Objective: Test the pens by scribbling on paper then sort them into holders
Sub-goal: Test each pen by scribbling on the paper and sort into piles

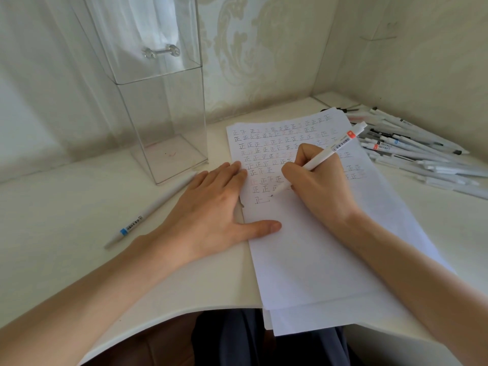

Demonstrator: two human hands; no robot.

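Note:
My right hand (317, 186) grips a white pen with a red label (340, 143), its tip touching the paper (311, 247) beside the last row of written marks. The sheet carries several rows of small black and red characters. My left hand (211, 204) lies flat with fingers spread on the paper's left edge, holding nothing. A white pen with a blue band (148, 210) lies on the desk to the left of that hand. A tall clear plastic holder (163, 122) stands behind it and looks empty. A pile of white pens (412, 151) lies in the right corner.
The white desk (66, 207) has a curved front edge and meets walls at the back and right. The paper stack overhangs the front edge above my dark clothing. The holder has a second clear compartment stacked on top.

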